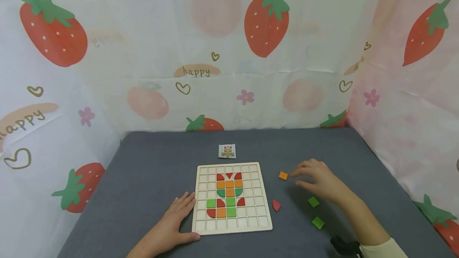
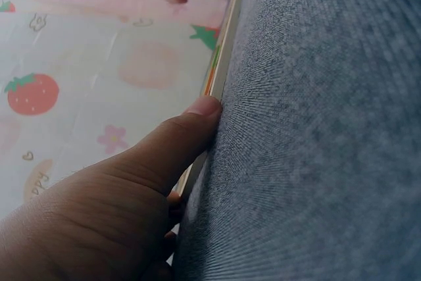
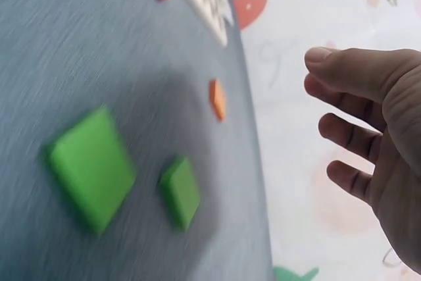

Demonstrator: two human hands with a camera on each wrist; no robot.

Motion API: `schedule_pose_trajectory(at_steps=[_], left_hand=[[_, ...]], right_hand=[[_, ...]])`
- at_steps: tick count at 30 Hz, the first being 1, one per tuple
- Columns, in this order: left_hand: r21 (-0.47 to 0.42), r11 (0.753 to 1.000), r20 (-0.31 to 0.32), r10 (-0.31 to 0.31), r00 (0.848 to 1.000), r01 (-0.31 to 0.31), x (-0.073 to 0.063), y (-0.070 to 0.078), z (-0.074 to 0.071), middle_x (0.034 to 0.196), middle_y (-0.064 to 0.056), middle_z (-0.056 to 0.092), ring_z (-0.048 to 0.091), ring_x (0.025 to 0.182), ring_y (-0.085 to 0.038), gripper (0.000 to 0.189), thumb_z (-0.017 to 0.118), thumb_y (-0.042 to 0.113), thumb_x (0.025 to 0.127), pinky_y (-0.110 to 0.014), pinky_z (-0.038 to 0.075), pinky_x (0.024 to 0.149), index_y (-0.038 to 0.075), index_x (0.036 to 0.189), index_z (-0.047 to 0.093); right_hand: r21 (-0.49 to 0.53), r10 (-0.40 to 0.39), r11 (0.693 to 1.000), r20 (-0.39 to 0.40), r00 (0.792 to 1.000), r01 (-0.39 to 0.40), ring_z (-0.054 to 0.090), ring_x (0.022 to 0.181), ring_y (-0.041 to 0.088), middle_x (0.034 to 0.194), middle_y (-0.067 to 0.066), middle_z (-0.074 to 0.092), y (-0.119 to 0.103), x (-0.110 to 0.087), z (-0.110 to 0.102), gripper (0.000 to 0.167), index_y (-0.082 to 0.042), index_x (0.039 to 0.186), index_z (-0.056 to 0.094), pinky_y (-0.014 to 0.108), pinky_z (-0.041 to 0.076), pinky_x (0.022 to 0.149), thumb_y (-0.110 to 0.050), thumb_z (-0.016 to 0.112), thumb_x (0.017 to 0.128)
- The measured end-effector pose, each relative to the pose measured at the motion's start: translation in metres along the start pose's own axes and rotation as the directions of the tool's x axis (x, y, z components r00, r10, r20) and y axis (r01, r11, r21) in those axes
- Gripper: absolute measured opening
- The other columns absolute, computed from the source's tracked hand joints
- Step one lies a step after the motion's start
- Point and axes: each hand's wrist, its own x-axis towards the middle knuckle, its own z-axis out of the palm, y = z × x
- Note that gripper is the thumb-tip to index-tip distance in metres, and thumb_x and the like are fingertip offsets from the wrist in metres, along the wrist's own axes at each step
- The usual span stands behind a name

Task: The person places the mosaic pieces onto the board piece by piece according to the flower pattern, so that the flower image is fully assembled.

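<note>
A pale wooden grid board (image 1: 247, 223) lies on the table, with red, orange and green tiles forming a pattern in its middle columns. My left hand (image 1: 168, 224) rests along its left side, fingers fairly straight; the thumb (image 2: 205, 106) touches the edge near the front corner. To the right of the board, my right hand (image 1: 315, 178) hovers over the table with bent, parted fingers and nothing between them. Close to its fingertips in the head view lies a loose orange square tile (image 1: 283, 175). Two green square tiles (image 3: 92, 170) lie below that hand.
A loose red curved tile (image 1: 276, 205) lies just right of the board. Behind the board is a small pattern card (image 1: 227, 151). The dark grey tablecloth (image 1: 154, 154) meets a strawberry-print curtain (image 1: 229, 102) at the back and sides.
</note>
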Motion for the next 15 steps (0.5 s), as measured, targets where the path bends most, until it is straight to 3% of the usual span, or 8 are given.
schedule_pose_trajectory(at_steps=[8, 15], left_hand=[[-0.01, 1.0, 0.004, -0.023, 1.0, 0.023, -0.002, -0.001, 0.002, 0.17, -0.004, 0.024, 0.011, 0.159, -0.03, 0.111, 0.079, 0.066, 0.078, -0.057, 0.007, 0.128, 0.008, 0.161, 0.033], [-0.007, 1.0, -0.013, 0.002, 1.0, -0.002, -0.003, -0.001, 0.001, 0.17, -0.007, 0.024, 0.012, 0.158, -0.035, 0.112, 0.079, 0.066, 0.078, -0.063, 0.008, 0.126, 0.006, 0.16, 0.034]], right_hand=[[0.04, 0.041, 0.998, 0.04, 0.998, -0.042, 0.058, 0.105, 0.018, 0.111, -0.011, 0.068, 0.021, -0.03, -0.001, 0.029, -0.021, 0.11, 0.078, 0.052, 0.047, 0.09, -0.01, 0.084, 0.084], [0.094, 0.06, 0.993, 0.11, 0.992, -0.07, 0.06, 0.111, 0.018, 0.118, -0.012, 0.067, 0.034, -0.05, -0.001, 0.03, -0.024, 0.116, 0.076, 0.044, 0.055, 0.09, -0.018, 0.082, 0.087]])
